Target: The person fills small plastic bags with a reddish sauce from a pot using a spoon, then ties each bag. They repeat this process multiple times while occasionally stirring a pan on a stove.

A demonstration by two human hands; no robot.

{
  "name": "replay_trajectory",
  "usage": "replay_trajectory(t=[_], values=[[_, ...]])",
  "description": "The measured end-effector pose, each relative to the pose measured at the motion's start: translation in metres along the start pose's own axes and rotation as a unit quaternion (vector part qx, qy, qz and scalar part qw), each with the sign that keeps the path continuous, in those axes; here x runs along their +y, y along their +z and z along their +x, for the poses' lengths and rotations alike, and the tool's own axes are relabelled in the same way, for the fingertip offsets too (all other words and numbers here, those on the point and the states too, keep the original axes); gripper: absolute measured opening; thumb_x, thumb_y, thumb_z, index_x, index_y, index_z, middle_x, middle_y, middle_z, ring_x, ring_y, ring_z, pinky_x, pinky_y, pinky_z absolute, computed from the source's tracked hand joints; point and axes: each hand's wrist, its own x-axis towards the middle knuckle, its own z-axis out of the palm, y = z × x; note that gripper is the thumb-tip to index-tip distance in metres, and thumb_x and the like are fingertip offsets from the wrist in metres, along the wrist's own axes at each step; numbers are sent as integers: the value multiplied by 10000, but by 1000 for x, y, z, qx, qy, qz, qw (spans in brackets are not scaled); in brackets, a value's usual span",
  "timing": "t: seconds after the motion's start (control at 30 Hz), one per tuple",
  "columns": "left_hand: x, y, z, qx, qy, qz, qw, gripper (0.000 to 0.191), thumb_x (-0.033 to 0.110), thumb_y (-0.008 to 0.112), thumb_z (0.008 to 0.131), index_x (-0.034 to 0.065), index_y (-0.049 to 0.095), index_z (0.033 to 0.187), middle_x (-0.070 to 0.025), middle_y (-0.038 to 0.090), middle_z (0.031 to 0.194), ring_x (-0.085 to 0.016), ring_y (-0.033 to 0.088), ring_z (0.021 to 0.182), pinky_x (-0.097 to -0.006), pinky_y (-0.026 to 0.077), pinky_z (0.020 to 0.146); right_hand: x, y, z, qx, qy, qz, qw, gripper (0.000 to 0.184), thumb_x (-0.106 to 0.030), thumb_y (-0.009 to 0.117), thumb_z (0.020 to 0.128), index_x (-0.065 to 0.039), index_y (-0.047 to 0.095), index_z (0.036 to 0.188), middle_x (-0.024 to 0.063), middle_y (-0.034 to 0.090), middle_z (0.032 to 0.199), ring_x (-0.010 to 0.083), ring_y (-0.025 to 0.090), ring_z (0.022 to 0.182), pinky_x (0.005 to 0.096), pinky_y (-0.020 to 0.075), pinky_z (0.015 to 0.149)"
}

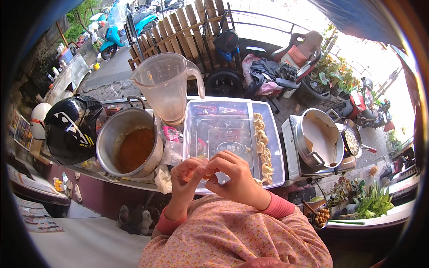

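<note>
My left hand [186,177] and my right hand [233,174] meet over the near edge of a clear plastic tub [280,167]. Thumbs and fingertips pinch together on a small pale piece of dough [209,176], mostly hidden by the fingers. Folded dumplings [263,147] stand in a row along the tub's right side. A translucent lid [231,129] covers the larger left part of the tub, leaving that row exposed.
Left of the tub are a deep metal pot [156,157] with brown liquid, a plastic measuring jug [164,87], a crumpled plastic bag [163,179] and a black helmet [72,130]. At right, a lined steamer pot [323,140] and a frying pan [351,140] sit on a stove [291,150].
</note>
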Motion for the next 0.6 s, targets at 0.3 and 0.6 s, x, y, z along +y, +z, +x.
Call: replay_trajectory(t=[0.3,0.6], values=[[2,-3,3,1,-51,-56,997,78,82,640,916,20,601,889,-66,637,869,-118,605,866,-326,453,920,3,6,-3,26,-22,-14,999,231,60,663,605,-57,629,801,52,627,771,213,605,686,310,494,610],[4,-4,4,-14,165,226,960,64,63,677,859,14,638,868,-110,672,930,-202,647,886,-407,451,952,0,6,-8,35,8,-3,999,242,59,679,633,-61,654,842,51,639,800,209,626,718,304,508,628]])
